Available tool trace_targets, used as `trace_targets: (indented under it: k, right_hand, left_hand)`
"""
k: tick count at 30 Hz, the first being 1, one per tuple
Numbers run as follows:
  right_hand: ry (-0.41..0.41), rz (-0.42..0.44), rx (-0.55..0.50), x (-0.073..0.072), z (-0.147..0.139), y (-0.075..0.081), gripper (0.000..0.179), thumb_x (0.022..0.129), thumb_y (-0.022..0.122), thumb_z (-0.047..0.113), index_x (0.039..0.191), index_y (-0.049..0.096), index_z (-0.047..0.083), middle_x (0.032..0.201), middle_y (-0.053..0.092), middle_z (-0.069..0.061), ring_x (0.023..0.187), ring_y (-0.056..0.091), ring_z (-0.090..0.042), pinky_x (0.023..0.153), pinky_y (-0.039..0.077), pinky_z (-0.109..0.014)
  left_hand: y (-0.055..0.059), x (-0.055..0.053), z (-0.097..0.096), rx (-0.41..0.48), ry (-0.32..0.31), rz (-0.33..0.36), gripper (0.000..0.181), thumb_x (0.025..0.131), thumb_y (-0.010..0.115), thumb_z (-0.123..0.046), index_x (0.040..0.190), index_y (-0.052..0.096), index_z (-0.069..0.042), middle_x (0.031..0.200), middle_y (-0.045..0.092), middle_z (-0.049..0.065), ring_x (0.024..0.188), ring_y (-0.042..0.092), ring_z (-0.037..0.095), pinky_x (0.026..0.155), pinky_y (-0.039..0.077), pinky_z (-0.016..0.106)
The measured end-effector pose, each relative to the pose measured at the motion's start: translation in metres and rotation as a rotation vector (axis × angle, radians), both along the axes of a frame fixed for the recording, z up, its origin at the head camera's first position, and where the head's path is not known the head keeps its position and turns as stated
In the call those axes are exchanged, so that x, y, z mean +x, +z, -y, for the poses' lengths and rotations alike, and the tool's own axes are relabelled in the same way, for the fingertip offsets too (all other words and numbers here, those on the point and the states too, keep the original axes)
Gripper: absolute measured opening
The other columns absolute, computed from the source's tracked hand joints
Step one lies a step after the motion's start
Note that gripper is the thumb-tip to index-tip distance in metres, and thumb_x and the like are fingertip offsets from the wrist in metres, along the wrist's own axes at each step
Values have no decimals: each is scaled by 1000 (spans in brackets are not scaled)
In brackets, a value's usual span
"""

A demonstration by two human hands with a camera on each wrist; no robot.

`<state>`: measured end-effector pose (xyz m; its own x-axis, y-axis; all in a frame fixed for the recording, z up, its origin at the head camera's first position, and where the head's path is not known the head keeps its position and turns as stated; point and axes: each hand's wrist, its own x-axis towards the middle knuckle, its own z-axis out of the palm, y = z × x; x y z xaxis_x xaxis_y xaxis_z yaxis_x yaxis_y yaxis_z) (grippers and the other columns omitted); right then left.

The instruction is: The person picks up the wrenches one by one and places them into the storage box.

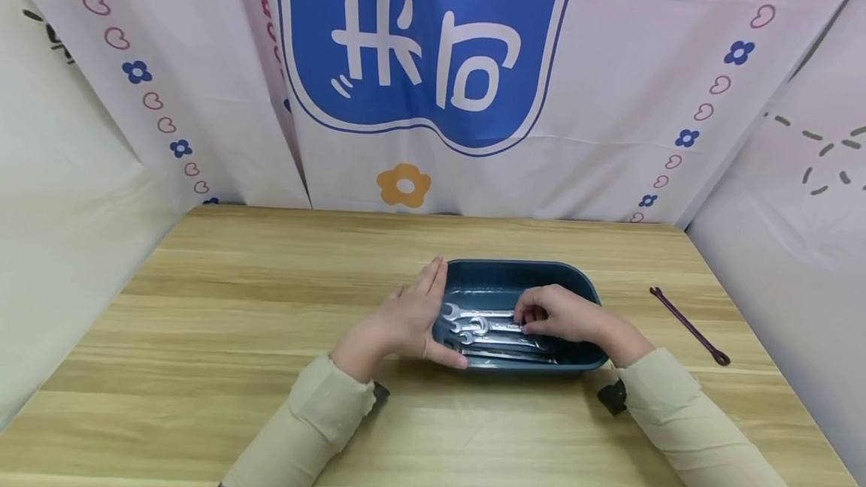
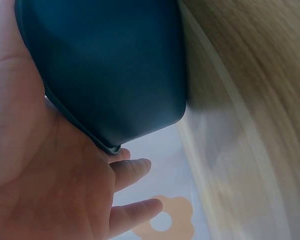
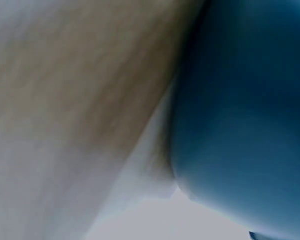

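Observation:
A dark blue plastic bin [image 1: 521, 267] stands on the table, with several silver wrenches [image 1: 501, 352] lying lengthwise inside. Against the bin's left end rests my left hand [image 1: 406, 322], fingers straight and thumb over the front rim; its palm [image 2: 55, 170] meets the rim in the left wrist view. My right hand [image 1: 564, 314] reaches over the right end into the bin. Its curled fingers and thumb pinch a silver wrench [image 1: 497, 327] near the right end, which they partly hide. Only the bin's outer wall [image 3: 245, 120] shows in the right wrist view, without the hand.
To the right of the bin a dark purple wrench [image 1: 690, 325] lies slantwise on the wooden table [image 1: 237, 307]. A white printed cloth [image 1: 609, 164] hangs behind the table's far edge, and pale walls flank both sides.

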<state>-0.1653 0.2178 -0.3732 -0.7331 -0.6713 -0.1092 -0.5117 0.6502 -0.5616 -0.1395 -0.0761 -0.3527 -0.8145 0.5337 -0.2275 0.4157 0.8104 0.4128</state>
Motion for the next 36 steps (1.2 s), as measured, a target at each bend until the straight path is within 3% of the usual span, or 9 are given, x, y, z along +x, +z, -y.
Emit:
trace_targets:
  k: [16, 27, 36]
  right_hand:
    - [-88, -89, -45, 16, -19, 20, 11, 93, 67, 9, 104, 69, 9, 92, 65, 4, 80, 55, -6, 72, 53, -23]
    - [-141, -227, -129, 28, -37, 30, 10, 91, 70, 7, 101, 70, 7, 89, 64, 5, 76, 52, -2, 65, 49, -22]
    - [-251, -260, -134, 41, -52, 46, 9, 94, 67, 10, 103, 70, 10, 92, 67, 5, 84, 58, -3, 74, 56, -28]
  left_hand:
    - [-2, 1, -1, -1, -2, 11, 149, 60, 70, -83, 157, -15, -8, 167, -17, 8, 156, -2, 24, 121, 14, 61]
    - [-2, 1, 0, 3, 1, 6, 148, 61, 71, -82, 157, -13, -8, 167, -16, 9, 156, -3, 24, 121, 14, 62]
    - [-2, 0, 0, 9, -2, 4, 148, 62, 72, -81, 157, -15, -9, 166, -17, 7, 156, -4, 23, 121, 13, 62]
